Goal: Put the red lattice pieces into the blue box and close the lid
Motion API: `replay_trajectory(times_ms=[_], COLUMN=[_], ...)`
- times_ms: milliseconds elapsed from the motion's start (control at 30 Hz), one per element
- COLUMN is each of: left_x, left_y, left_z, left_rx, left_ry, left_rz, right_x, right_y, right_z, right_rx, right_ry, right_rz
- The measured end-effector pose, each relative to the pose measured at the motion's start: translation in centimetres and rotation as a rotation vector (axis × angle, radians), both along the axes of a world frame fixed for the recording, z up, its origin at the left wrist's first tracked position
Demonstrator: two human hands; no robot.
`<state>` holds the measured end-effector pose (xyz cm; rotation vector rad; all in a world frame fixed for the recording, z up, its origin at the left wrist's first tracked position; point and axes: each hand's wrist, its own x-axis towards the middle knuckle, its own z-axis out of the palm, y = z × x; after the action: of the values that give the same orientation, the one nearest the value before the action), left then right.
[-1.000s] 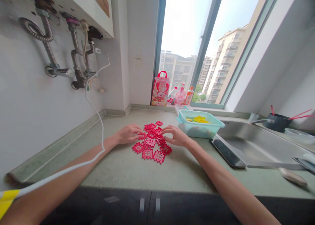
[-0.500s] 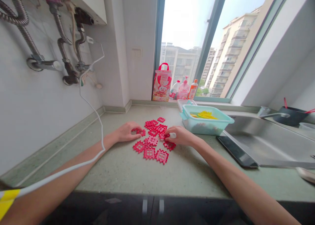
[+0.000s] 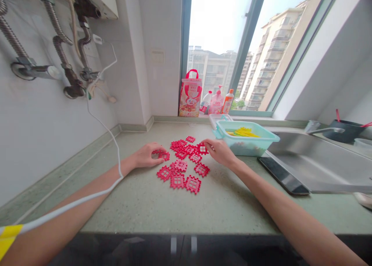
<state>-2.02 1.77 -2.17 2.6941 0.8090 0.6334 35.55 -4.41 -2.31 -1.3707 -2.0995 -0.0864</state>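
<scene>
Right grip: thumb and fingertips of my right hand [image 3: 220, 151] closed on the edge of one toothed window tile [image 3: 203, 149], at two o'clock of the spread.
Left grip: my left hand [image 3: 145, 156] curls fingers and thumb about a second window tile [image 3: 164, 156], between nine and ten; I read it as held.
Tilt: right tile stands towards me; whether its lower edge clears its neighbours, I can't tell.
Loose red tiles [image 3: 178, 181]: between my hands, overlapping from eleven to one, more at four, six and eight.
Pinch advice: rim only, light squeeze; teeth could catch on overlaps, so lift before sliding.
Turquoise box [image 3: 248, 145]: two o'clock, beyond my right hand; keep knuckles off it.
White cable [image 3: 119, 161]: passes before my left forearm; small wrist moves best.
</scene>
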Motion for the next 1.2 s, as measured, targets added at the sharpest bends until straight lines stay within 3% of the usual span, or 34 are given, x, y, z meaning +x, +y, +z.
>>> replay_trajectory(times_ms=[200,433,667,833,1067,1200], left_x=[-0.3,-1.3,-1.6,-1.5,-1.8,-2.3], left_y=[-0.1,2.3,3.0,2.9,2.7,2.9], left_z=[0.2,-1.1,-1.4,-1.2,-0.5,-0.1], left_rx=[-0.002,0.091,0.078,0.083,0.027,0.095], left_ry=[0.015,-0.024,0.025,0.037,0.062,0.069], left_rz=[0.004,0.136,0.182,0.19,0.273,0.359], right_x=[1.3,0.5,-0.1,-0.2,0.0,0.2], right_y=[0.2,0.4,1.1,1.4,1.6,1.9], right_z=[-0.2,-0.5,-2.9,-3.1,-2.9,-3.5], right_rx=[-0.096,0.006,-0.136,-0.173,-0.134,-0.117], right_ry=[-0.14,-0.157,-0.117,-0.099,-0.064,-0.125], right_rz=[-0.095,0.058,0.19,0.221,0.113,0.092])
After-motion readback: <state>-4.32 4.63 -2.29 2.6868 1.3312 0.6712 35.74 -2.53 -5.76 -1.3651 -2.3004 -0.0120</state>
